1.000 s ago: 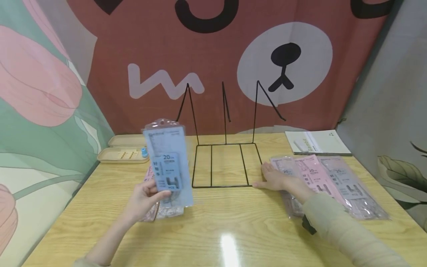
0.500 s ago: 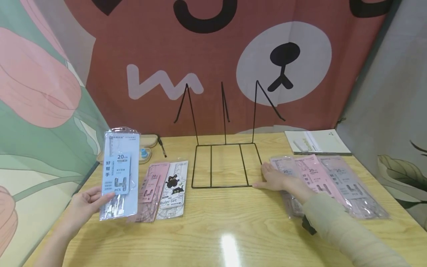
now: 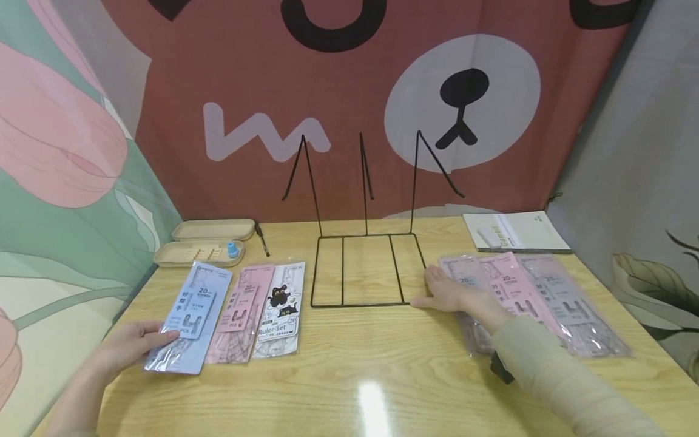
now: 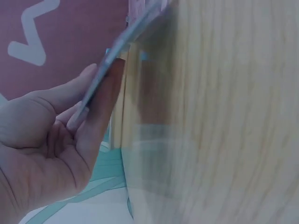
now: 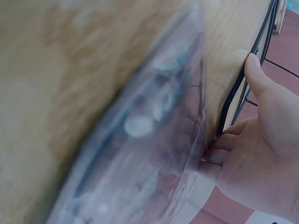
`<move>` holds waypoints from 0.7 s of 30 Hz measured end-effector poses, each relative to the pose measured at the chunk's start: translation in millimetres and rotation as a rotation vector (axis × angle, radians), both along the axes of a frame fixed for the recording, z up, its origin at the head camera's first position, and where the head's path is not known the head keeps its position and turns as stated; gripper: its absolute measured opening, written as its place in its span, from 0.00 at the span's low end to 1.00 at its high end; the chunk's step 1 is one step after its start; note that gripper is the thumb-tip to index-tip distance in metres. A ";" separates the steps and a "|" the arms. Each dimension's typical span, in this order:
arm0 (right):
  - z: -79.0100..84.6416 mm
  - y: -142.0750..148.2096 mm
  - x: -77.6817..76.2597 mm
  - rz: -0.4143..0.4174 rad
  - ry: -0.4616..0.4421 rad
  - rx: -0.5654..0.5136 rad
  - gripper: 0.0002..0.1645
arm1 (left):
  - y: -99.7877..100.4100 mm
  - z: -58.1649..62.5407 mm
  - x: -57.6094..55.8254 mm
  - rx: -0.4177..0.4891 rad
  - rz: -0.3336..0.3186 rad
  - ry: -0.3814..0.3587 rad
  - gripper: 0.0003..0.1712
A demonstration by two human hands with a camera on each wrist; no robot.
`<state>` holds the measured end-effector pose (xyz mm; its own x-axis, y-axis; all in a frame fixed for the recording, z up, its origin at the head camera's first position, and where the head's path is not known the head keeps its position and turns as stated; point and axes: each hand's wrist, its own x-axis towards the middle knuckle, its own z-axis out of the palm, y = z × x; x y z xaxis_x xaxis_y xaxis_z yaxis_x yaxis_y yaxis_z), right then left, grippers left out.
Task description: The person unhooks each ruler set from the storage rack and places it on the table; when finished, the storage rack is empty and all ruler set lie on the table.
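Note:
My left hand (image 3: 128, 347) pinches a blue packaged ruler set (image 3: 192, 318) by its lower left edge, thumb on top. In the left wrist view, the pack (image 4: 110, 56) is edge-on and tilted, its held end raised off the wood. Beside it lie a pink ruler set (image 3: 246, 312) and a white one with black cats (image 3: 281, 309). My right hand (image 3: 450, 291) rests at the right front corner of a black wire rack (image 3: 373, 303); in the right wrist view its thumb (image 5: 257, 74) touches the wire. Several ruler packs (image 3: 516, 285) lie right of that hand, partly behind the forearm.
A beige case (image 3: 164, 258) with a blue cap-like piece (image 3: 233, 249) lies open at the back left, a black pen (image 3: 262, 238) next to it. White booklets (image 3: 524, 232) lie at the back right. The rack's uprights (image 3: 414, 182) stand before a printed curtain (image 3: 246, 67).
The left hand has carried the blue ruler set leftward and lowered it beside the pink one, uncovering the pink and white packs. The right hand has stayed at the rack.

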<state>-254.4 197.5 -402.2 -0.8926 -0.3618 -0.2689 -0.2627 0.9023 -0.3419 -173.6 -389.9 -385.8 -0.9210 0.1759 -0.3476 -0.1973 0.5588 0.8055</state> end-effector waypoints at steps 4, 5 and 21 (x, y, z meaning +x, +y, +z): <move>1.4 0.4 1.4 0.000 0.004 -0.004 0.59 | -2.1 -2.1 -4.5 -0.035 0.010 -0.014 0.35; 1.5 0.6 1.6 0.000 0.002 -0.005 0.59 | -2.1 -1.6 -5.4 -0.062 0.020 -0.009 0.35; -3.7 2.1 4.9 -0.004 0.015 -0.042 0.60 | 74.1 30.5 -22.0 -0.490 0.046 0.432 0.41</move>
